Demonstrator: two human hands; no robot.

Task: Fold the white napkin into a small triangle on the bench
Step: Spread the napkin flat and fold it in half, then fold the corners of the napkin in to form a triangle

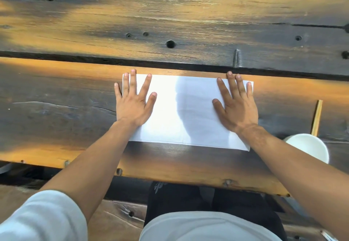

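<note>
Flat on the dark, weathered wooden worktop point(56, 108) lies the thin white rectangular napkin point(181, 108), pressed at each end by the left hand point(133, 106) and right hand point(238, 108) with fingers straight and spread; light and limp, it looks best pinched at a corner.

napkin point(186, 108) flat rectangle on bench point(56, 99); left hand point(134, 100) and right hand point(236, 105) pressing its ends, fingers spread
</note>
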